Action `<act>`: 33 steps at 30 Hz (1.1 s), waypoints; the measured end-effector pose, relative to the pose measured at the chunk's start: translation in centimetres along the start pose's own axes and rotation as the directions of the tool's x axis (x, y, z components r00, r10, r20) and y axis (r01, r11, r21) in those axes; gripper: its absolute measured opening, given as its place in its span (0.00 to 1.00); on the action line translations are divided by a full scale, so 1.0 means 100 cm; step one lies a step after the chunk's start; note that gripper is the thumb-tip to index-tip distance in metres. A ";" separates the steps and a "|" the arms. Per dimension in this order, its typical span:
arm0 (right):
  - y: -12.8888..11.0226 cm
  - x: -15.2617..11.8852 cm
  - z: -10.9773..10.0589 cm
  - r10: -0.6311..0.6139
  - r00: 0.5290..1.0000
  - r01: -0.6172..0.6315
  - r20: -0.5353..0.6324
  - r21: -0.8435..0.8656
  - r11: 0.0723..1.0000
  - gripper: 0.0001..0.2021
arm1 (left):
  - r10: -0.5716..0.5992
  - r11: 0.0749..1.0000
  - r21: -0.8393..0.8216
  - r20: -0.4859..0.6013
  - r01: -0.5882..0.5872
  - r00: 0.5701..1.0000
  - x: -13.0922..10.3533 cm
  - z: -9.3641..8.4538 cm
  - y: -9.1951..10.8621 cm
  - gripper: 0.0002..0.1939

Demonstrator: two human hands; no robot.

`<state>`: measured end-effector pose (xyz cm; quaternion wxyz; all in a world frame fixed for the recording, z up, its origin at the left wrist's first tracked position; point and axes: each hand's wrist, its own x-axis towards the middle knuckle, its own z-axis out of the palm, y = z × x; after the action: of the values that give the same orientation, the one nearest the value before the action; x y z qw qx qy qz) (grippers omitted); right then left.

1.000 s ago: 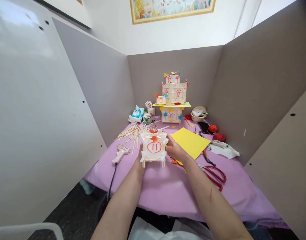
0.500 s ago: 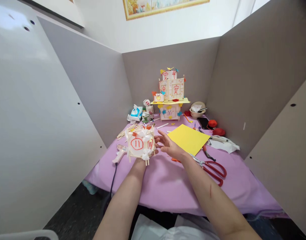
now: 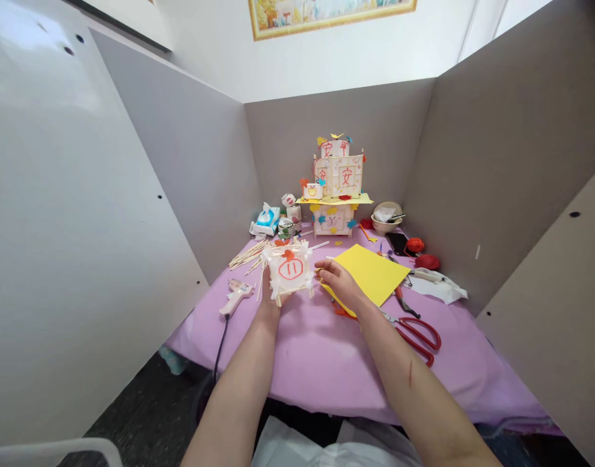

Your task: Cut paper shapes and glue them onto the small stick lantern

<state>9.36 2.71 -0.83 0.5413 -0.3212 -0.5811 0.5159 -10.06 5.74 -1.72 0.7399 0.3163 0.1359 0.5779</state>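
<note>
Raised over the table is a small box-shaped paper lantern [image 3: 290, 271] with a stick frame, white sides, a red drawn circle and an orange cut-out at its top. My left hand [image 3: 268, 293] grips it from below and the left; its fingers are mostly hidden behind the lantern. Just right of the lantern, my right hand [image 3: 340, 282] hovers apart from it, fingers loosely curved and holding nothing. Beneath and beyond that hand lies a sheet of yellow paper [image 3: 375, 275]. Red-handled scissors [image 3: 416, 334] rest beside my right forearm.
At the back stands a tall decorated paper lantern [image 3: 346, 176]. On the left are a glue gun [image 3: 236, 297] with its cord, wooden sticks [image 3: 247, 255] and a tissue pack [image 3: 267, 219]. Red yarn [image 3: 427, 261], a phone [image 3: 397, 244] and a bowl [image 3: 385, 224] sit right. Grey partitions [image 3: 336, 117] enclose the purple-covered table.
The small lantern has turned in my left hand, now presenting one circled face, and shifted slightly right. My right hand has moved a little to the right, and the view has shifted slightly.
</note>
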 end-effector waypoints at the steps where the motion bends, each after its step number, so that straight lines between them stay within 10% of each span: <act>1: -0.002 -0.001 0.000 0.011 1.000 -0.011 -0.004 -0.030 0.999 0.17 | 0.040 0.999 -0.004 0.008 -0.040 0.999 0.000 0.001 0.000 0.30; 27: -0.002 -0.005 0.009 0.062 0.988 -0.070 -0.138 -0.052 0.996 0.13 | 0.000 1.000 -0.027 0.093 0.003 0.996 0.007 -0.008 -0.014 0.29; 33: 0.000 0.000 0.005 -0.177 0.906 0.115 -0.385 -0.181 0.977 0.13 | -0.027 1.000 -0.010 -0.055 0.027 0.998 0.005 -0.004 -0.008 0.27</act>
<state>8.87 2.60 -0.79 0.6590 -0.4159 -0.5191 0.3511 -9.52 6.22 -2.45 0.7450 0.2950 0.1582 0.5770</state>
